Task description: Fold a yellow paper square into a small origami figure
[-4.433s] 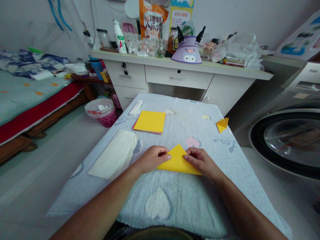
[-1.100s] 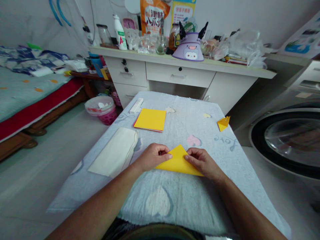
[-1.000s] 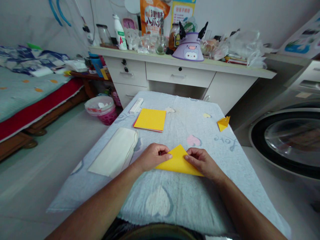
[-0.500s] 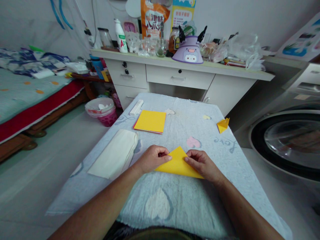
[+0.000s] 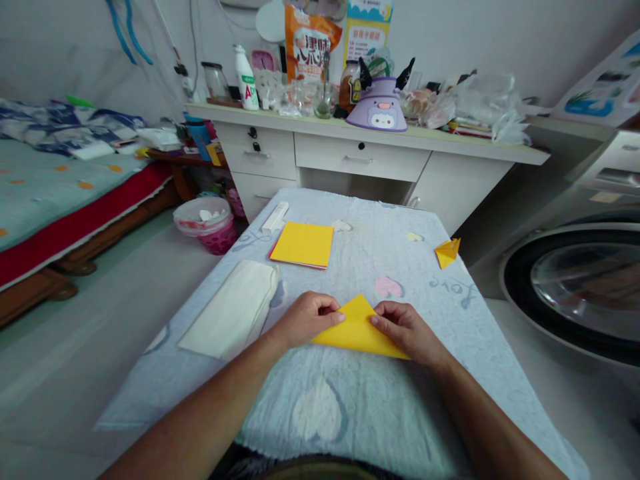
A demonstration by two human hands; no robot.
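Folded yellow paper point(image 5: 356, 335) is, in the head view, at the near side of the cloth-covered table point(image 5: 385, 240), in front of the person and between the two hands. Its peak points away from the body, and its long edge is on the near side. The left hand point(image 5: 314, 319) holds the left slope with the thumb on top and the fingers curled at the edge; the right hand point(image 5: 404, 328) holds the right slope in the same manner. Both hands are narrow, pinched on the paper. Whether the paper lies flat or is lifted a little, I cannot tell.

Compared with the earlier pictures, very little has changed: the shape is the same, the grip is the same, and the whole scene is only slightly shifted (probably the head moved). For the work this means, in my judgement, that no new fold was made in these seconds, and the hands are perhaps aligning or pressing the layers.

The stack of square papers point(image 5: 303, 245) and the white box point(image 5: 275, 217) stay farther away, toward the left; the small folded yellow piece point(image 5: 447, 253) remains near the right edge, untouched, well apart from both hands
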